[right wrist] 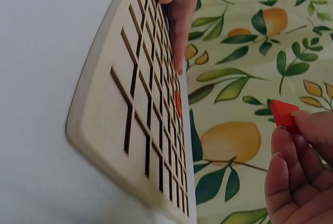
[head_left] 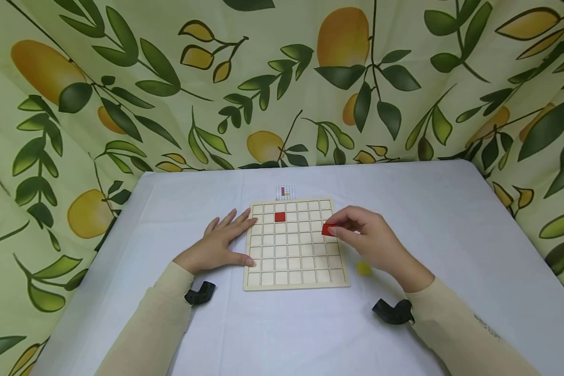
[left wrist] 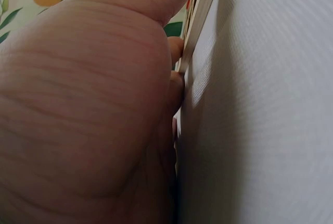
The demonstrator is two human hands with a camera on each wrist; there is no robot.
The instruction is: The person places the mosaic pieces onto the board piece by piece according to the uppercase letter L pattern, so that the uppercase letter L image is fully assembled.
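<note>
The right hand [head_left: 371, 240] pinches a red tile [head_left: 328, 230] over the grid board [head_left: 295, 245] at frame centre, best lowered squarely into one cell while the flat, spread left hand [head_left: 221, 243] steadies the board's edge.

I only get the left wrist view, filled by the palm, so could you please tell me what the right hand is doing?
Observer: The right hand pinches a red tile over the board's right side.
Operator: Thank you. Is any tile already in the board?
Observer: Yes, one red tile sits in the second row from the far edge, third column from the left.
Operator: Are there other loose pieces?
Observer: A yellow tile lies on the table, right of the board, beside the right hand.
</note>
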